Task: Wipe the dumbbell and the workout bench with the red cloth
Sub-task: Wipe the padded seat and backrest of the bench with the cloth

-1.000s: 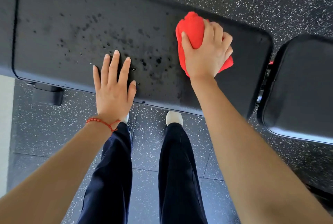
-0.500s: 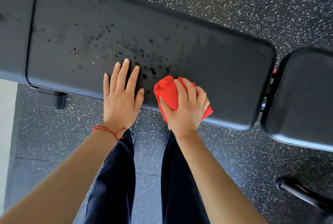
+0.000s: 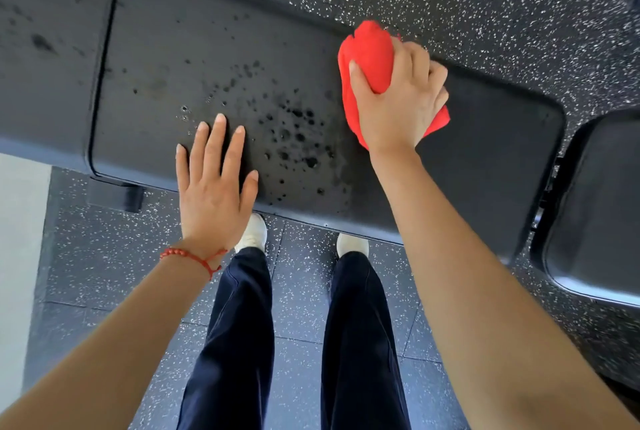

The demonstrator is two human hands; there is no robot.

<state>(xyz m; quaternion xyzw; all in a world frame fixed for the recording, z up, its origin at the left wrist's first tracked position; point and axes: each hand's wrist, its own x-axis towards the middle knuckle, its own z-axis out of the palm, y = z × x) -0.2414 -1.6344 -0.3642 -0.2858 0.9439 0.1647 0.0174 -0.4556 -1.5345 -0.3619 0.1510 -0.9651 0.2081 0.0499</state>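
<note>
The right hand's (image 3: 398,100) fingers (image 3: 403,59) are clenching a bunched red cloth (image 3: 370,59), pressing it onto the far edge of the black padded workout bench surface (image 3: 485,152). The left hand (image 3: 214,187) is lying flat, fingers spread and gripping nothing, on the near side. Dark wet droplets (image 3: 294,135) are spotting the pad between them. No dumbbell is showing

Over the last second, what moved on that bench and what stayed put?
The right hand, clutching the red cloth, swept from the bench's far edge to the near edge, then back to the far edge. The left hand stayed flat on the pad; the dark droplets beside it remain unwiped.
</note>
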